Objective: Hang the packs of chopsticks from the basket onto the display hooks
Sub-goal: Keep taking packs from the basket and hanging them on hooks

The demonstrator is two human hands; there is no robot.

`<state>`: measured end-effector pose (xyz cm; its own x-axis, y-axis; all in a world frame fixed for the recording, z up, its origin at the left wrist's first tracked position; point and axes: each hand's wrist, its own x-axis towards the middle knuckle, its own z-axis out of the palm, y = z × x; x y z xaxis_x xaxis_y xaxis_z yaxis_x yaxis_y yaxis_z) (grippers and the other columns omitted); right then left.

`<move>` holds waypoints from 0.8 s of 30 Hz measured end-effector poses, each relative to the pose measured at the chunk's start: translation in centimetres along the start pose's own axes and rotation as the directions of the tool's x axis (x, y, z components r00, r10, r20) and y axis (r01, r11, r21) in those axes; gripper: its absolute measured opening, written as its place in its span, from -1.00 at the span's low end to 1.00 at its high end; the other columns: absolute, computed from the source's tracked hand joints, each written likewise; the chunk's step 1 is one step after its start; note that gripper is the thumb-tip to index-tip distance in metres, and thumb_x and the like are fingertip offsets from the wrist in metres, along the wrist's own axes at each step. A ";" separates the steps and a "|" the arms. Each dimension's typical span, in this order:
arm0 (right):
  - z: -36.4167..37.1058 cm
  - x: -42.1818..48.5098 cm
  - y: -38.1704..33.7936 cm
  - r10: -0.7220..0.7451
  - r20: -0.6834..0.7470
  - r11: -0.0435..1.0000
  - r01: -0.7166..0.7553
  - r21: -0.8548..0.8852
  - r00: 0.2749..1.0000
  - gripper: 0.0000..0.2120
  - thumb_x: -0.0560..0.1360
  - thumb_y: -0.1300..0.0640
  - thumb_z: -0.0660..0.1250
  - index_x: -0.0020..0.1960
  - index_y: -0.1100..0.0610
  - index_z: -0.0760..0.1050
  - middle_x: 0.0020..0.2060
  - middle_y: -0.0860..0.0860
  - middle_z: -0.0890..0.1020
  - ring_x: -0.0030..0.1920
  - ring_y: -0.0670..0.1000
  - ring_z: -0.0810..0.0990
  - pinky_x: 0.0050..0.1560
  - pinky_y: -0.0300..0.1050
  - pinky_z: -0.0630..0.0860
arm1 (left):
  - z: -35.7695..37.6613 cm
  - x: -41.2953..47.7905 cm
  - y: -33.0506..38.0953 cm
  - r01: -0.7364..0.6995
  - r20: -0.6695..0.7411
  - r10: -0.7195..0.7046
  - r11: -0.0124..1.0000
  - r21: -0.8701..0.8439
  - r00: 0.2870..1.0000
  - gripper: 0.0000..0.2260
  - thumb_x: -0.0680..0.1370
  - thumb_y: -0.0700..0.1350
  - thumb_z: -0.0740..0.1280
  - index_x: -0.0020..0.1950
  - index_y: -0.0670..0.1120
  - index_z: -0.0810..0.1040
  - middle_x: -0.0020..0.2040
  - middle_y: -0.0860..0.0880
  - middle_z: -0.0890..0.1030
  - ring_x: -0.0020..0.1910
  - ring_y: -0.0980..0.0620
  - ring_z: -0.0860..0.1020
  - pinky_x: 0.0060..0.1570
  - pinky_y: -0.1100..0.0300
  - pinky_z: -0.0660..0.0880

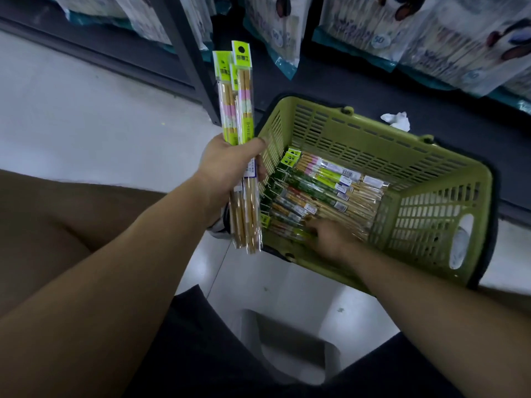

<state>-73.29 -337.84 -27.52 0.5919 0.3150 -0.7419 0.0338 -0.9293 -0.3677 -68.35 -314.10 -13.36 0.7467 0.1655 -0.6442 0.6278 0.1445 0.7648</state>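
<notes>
The person's left hand is closed around a small bunch of chopstick packs, held upright near their middle with the yellow-green header cards on top. The right hand reaches down into the green basket, which stands on the floor just in front of the knees. Its fingers lie on the loose packs in the basket. Whether they have pinched one cannot be told, because the back of the hand hides the fingertips.

The step in hand looks like gathering another pack to add to the bunch. To do it well, the right hand should take one pack by its header end, not by the slippery film in the middle, and lift it clear of its neighbours so that none drag out with it. It should go into the left hand facing the same way as the others, header holes lined up, so that each can later slide onto a hook without sorting. The left grip should be firm but not crushing. No display hooks can be made out; only hanging bags show above.
</notes>
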 end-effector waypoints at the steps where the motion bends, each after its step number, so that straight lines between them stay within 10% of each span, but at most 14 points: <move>1: 0.4 0.2 0.3 0.000 0.003 1.000 0.000 -0.030 1.000 -0.61 0.55 0.02 0.39 0.37 -0.02 0.54 0.26 0.07 0.61 0.16 0.13 0.60 0.11 -0.06 0.52 | -0.2 0.0 -0.4 0.010 -0.012 -0.010 1.000 0.006 1.000 -0.79 0.54 -0.08 0.47 0.01 -0.15 0.50 -0.27 -0.15 0.56 -0.32 -0.11 0.57 -0.27 0.07 0.53; 24: 0.3 2.4 1.9 0.001 0.238 0.993 -0.028 0.112 0.971 -0.70 0.56 -0.22 0.34 0.02 0.02 0.57 -0.05 0.05 0.60 -0.02 0.07 0.59 0.02 0.01 0.54 | -0.4 1.1 -1.4 0.010 -0.027 -0.010 1.000 -0.002 1.000 -0.75 0.60 -0.07 0.43 0.09 -0.21 0.45 -0.24 -0.18 0.52 -0.33 -0.10 0.55 -0.27 0.09 0.58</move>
<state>-72.06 -338.80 -30.13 0.3835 0.3513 -0.8541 -0.0734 -0.9103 -0.4074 -68.52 -313.77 -15.15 0.7344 0.1904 -0.6514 0.6344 0.1484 0.7586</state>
